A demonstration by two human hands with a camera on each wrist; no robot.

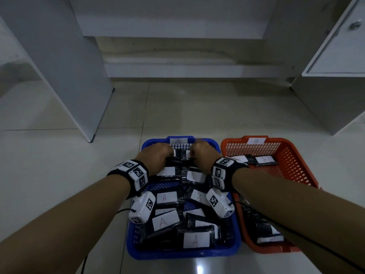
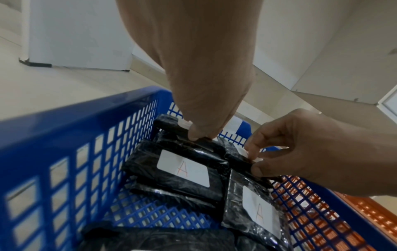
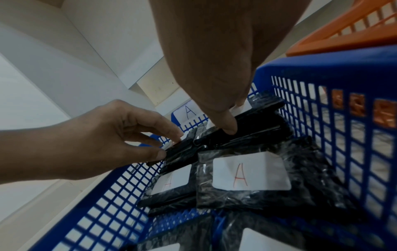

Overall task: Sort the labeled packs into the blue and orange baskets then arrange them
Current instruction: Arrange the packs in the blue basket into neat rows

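The blue basket, tagged A on its far wall, holds several black packs with white A labels. Both hands are at its far end. My left hand pinches the top edge of an upright black pack between thumb and fingers. Beside it, my right hand pinches a second upright black pack. The two packs stand side by side against the far wall. To the right, the orange basket, tagged B, holds a few packs.
The baskets sit side by side on a pale tiled floor. A white cabinet panel stands at the left and a white cabinet at the right. Black cables run from the wrist cameras across the orange basket.
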